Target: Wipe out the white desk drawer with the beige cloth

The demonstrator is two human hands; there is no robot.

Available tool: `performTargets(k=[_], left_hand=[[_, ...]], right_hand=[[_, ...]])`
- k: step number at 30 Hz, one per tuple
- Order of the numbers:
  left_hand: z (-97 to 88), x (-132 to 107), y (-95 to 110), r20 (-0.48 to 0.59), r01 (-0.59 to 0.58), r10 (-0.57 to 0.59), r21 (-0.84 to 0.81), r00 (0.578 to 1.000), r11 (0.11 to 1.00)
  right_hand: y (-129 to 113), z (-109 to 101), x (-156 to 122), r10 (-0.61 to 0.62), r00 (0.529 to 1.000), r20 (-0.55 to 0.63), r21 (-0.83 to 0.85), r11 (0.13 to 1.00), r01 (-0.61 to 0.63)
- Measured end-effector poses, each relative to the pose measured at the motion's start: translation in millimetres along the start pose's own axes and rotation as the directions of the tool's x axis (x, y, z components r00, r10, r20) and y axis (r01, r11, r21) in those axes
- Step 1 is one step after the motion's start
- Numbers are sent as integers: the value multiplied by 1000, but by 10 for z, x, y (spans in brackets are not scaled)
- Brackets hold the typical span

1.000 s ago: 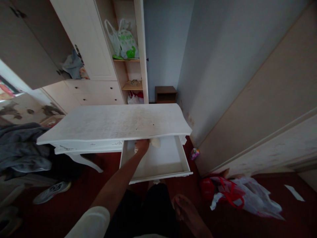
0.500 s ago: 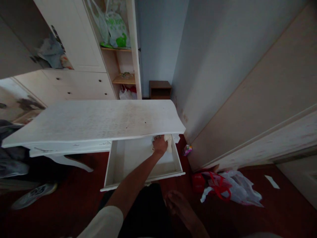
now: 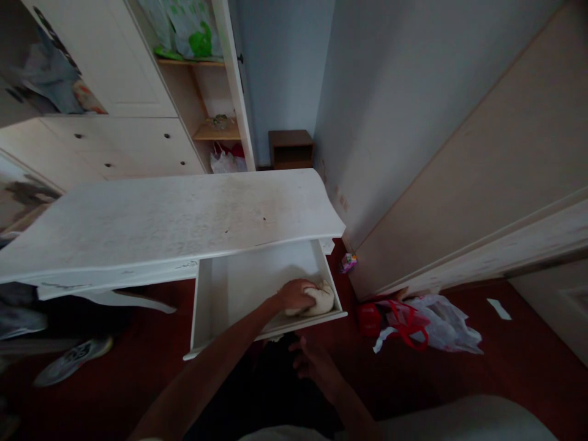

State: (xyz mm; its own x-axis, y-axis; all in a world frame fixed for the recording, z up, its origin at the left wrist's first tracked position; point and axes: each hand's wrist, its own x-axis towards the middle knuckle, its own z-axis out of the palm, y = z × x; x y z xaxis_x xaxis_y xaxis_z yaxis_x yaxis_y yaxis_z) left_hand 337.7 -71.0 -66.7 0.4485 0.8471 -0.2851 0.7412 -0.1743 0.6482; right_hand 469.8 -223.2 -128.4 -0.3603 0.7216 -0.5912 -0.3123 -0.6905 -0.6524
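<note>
My left hand (image 3: 295,295) is down inside the pulled-out white drawer (image 3: 243,275), at its front right corner. Its fingers are closed on a crumpled cream cloth (image 3: 324,298), which lies against the drawer's bottom and front wall. Part of the cloth is hidden under the hand. In front of the drawer, low in the view, my right hand (image 3: 316,365) hangs with its fingers apart and holds nothing. Above the drawer stretches the white desk top (image 3: 184,211), stained with grey and brown smudges and a few dark specks.
A red bag (image 3: 390,321) and a white plastic bag (image 3: 445,324) lie on the red floor at right. A small pink box (image 3: 348,263) stands by the wall panel. Behind the desk are a white cabinet (image 3: 128,144) and a brown box-shaped unit (image 3: 291,147). A shoe (image 3: 73,361) shows at lower left.
My left hand has brought the cloth from the back right of the drawer to its front right corner. My right hand has risen slightly, its fingers spread wider. The view has shifted a little.
</note>
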Motion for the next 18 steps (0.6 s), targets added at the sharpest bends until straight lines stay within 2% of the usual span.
performTargets(k=[3,9,14,18], left_hand=[[-73,-54,-39,81,-57,57,-12,995,998],[-319,-228,-282,201,-157,134,101,970,982],[-492,-664,-527,209,-37,-8,209,978,977],[-681,-1038,-823,118,137,-184,327,976,935]], right_hand=[[-30,90,107,-25,999,-20,-21,999,25],[5,167,186,-14,999,-49,-30,999,12],[39,133,245,13,996,-89,-49,999,-18],[-1,132,259,6,996,-88,-56,998,-11]])
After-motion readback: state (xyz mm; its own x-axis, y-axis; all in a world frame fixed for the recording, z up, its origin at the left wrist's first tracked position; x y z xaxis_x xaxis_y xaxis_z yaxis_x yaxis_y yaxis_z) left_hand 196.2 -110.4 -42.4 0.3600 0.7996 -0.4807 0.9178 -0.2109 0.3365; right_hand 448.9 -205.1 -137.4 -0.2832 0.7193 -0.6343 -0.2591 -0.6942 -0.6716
